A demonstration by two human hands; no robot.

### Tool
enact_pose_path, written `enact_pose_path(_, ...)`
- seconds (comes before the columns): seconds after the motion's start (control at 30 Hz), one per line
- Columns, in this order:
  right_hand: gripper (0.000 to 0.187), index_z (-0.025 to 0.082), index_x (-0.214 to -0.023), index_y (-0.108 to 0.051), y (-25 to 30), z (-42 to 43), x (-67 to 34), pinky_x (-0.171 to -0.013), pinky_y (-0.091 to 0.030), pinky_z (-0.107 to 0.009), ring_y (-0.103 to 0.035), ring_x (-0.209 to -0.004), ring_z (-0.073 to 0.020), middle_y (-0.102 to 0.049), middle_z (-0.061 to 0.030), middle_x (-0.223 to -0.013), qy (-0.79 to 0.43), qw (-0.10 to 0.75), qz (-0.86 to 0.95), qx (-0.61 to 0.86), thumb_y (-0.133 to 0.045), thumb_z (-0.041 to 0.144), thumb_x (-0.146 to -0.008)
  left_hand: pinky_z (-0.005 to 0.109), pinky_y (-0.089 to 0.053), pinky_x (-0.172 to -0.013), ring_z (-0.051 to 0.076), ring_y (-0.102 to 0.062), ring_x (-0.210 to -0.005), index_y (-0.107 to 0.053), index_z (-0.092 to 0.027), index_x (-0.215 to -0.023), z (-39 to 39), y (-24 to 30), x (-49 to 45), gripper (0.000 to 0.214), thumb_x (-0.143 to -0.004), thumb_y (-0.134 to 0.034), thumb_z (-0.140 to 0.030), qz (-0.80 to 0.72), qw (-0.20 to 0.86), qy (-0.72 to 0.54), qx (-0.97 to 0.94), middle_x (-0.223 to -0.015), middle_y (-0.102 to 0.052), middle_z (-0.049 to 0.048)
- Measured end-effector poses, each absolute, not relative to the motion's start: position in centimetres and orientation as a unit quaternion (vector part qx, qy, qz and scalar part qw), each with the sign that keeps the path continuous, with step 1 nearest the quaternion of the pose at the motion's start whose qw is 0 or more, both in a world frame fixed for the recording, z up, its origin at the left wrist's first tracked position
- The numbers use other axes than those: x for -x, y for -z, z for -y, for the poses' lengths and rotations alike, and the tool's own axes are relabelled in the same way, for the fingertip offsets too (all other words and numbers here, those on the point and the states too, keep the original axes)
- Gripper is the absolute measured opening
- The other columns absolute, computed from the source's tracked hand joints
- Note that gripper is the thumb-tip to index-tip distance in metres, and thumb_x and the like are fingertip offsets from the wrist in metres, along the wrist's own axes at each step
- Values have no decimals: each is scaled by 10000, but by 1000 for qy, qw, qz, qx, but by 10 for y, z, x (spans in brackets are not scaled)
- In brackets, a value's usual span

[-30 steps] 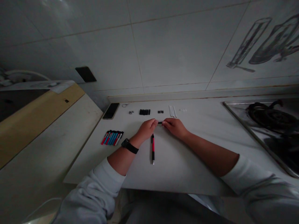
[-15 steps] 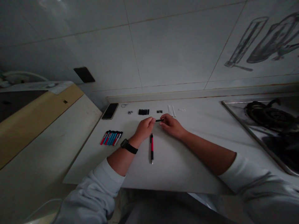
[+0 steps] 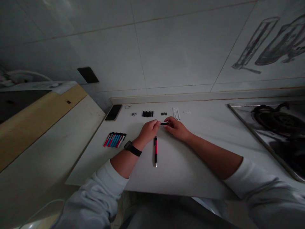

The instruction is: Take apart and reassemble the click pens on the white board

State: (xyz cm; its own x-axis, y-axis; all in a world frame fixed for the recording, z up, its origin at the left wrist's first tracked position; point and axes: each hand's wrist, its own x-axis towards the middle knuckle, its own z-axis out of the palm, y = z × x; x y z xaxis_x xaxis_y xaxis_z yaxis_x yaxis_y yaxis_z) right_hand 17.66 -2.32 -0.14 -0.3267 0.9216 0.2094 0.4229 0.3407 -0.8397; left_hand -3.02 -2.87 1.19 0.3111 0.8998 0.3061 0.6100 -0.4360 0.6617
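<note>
Between my two hands is a slim black pen part point(image 3: 164, 123), its ends hidden by fingers. My left hand point(image 3: 149, 129) pinches its left end. The fingers of my right hand point(image 3: 176, 128) close around its right end. Just below, a red and black pen point(image 3: 156, 150) lies on the counter, its metal tip toward me. To the left is a row of red, blue and white pen barrels point(image 3: 114, 140) with black ends. Behind my hands lie small metal pieces point(image 3: 134, 114), short black tubes point(image 3: 148, 114), small dark pieces point(image 3: 164, 114) and thin white rods point(image 3: 176, 113).
A phone point(image 3: 113, 112) lies at the back left of the white counter point(image 3: 190, 171), near a thin ring point(image 3: 128, 107). Small pale bits point(image 3: 187, 112) sit at the back. A gas stove point(image 3: 278, 127) is on the right, a board-like panel point(image 3: 47, 127) on the left.
The view has shifted slightly. Both hands keep hold of the black pen part in nearly the same place, and the things on the counter stay where they were.
</note>
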Motion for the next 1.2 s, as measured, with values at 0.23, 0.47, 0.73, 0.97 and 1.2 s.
enact_pose_path(0.23, 178, 227, -1003, -590, 5, 20, -176, -679, -427, -289, -553, -690, -158, -626, -2, -803, -344, 407, 711, 459, -589, 348, -873, 255, -335, -614, 128, -463, -622, -499, -190, -707, 29, -13, 30, 414, -1025, -399, -435, -512, 210, -347, -757, -628, -506, -22)
enact_pose_path(0.47, 178, 229, -994, -627, 11, 14, -178, -645, -394, -278, -526, -676, -157, -583, 16, -737, -346, 402, 710, 464, -608, 338, -855, 272, -409, -693, 163, -599, -748, -631, -194, -897, 13, -49, 71, 274, -1005, -484, -398, -595, 57, -310, -739, -838, -693, 38)
enact_pose_path(0.73, 170, 222, -971, -632, 9, 14, -178, -631, -378, -279, -500, -652, -151, -558, 28, -707, -356, 394, 713, 457, -614, 328, -839, 343, -454, -773, 252, -654, -923, -721, -163, -999, -32, -77, 130, 249, -972, -488, -246, -619, -114, -24, -776, -1033, -723, 135)
enact_pose_path(0.97, 178, 225, -982, -633, 12, 13, -179, -623, -377, -275, -496, -646, -147, -555, 31, -706, -366, 389, 714, 452, -617, 338, -845, 369, -461, -788, 292, -668, -971, -749, -122, -989, -49, -73, 128, 283, -911, -477, -116, -576, -131, 76, -803, -1043, -710, 188)
enact_pose_path(1.2, 180, 227, -985, -624, 13, 11, -178, -651, -395, -286, -510, -664, -156, -575, 21, -725, -369, 382, 719, 449, -612, 343, -847, 383, -451, -842, 304, -652, -1029, -761, -115, -1000, -49, -73, 116, 307, -919, -466, -99, -558, -132, 142, -807, -1058, -705, 209)
